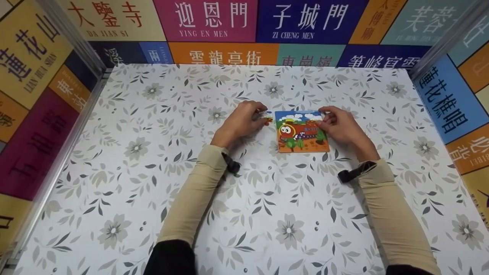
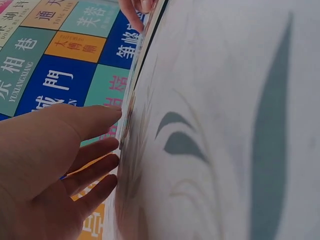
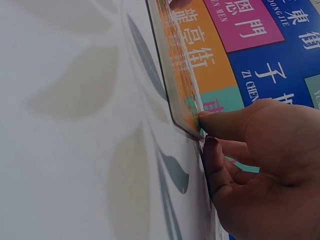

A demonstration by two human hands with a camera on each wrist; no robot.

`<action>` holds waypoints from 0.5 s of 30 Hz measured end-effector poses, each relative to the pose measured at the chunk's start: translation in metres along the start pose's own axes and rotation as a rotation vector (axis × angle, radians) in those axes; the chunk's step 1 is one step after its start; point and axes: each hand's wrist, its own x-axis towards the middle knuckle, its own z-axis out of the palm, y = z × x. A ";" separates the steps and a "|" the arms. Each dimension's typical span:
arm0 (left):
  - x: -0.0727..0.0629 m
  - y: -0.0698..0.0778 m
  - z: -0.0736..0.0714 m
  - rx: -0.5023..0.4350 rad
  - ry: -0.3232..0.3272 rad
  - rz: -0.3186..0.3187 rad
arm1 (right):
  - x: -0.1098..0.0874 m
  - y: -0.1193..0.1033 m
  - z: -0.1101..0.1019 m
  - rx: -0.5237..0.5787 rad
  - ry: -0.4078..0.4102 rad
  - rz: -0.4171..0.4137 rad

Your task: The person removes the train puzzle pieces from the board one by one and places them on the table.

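A square puzzle board (image 1: 298, 143) with a cartoon train picture lies flat on the patterned tabletop, in the middle right of the head view. My right hand (image 1: 341, 125) holds its upper right corner, with curled fingers and the thumb on the edge. In the right wrist view, the thumb and index finger (image 3: 214, 157) meet at the board's corner. Left of the board is a small colourful piece (image 1: 269, 121), partly covered by my left hand (image 1: 241, 121). The left wrist view shows that hand's thumb and fingers fairly straight and spread, their tips at the surface.
White tabletop (image 1: 229, 214) printed with grey flowers and leaves stretches around both arms. Panels (image 1: 214, 23) with coloured blocks and large characters stand along the back and both sides. Each wrist wears a black strap with a small device (image 1: 232, 165).
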 end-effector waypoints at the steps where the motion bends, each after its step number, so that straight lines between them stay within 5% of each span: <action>1: 0.001 0.001 0.000 0.002 0.004 0.005 | 0.000 0.000 0.000 0.001 -0.002 0.003; 15: 0.016 0.036 0.024 -0.048 -0.088 0.072 | 0.000 0.001 0.000 0.000 0.001 0.003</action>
